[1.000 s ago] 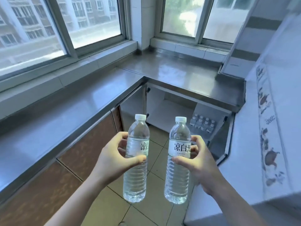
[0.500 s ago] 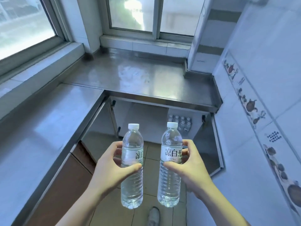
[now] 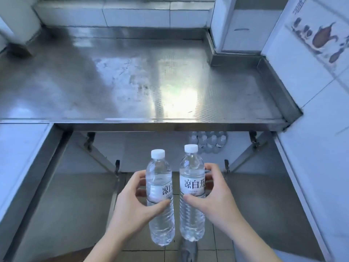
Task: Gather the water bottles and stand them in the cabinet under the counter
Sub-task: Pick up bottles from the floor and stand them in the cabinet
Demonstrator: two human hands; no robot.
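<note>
Steel table [image 3: 132, 76] spans the view above and beyond our hands, its front edge just over the bottle caps. Open cabinet [image 3: 105, 154] sits under it, straight ahead of the hands, doors swung out to either side. Stored bottles [image 3: 209, 141] already stand at the back of the cabinet, beyond and a bit right of our right hand.

Left bottle [image 3: 160, 197] and right bottle [image 3: 192, 193] are both upright, side by side, nearly touching, held in the air in front of the cabinet opening.

Handling, as we judge it: full, capped, so some weight each. Thin ribbed plastic, dents under squeeze, smooth at the label. Mid-body grip at the label band is the right hold; the ribs below help against slip. Not fragile, but tall and narrow, so tippy when set down.

Left hand [image 3: 130, 201] wraps its bottle from the left, thumb across the front below the label. Right hand [image 3: 215, 197] mirrors that from the right. Both forearms come up from the bottom edge, converging.
</note>
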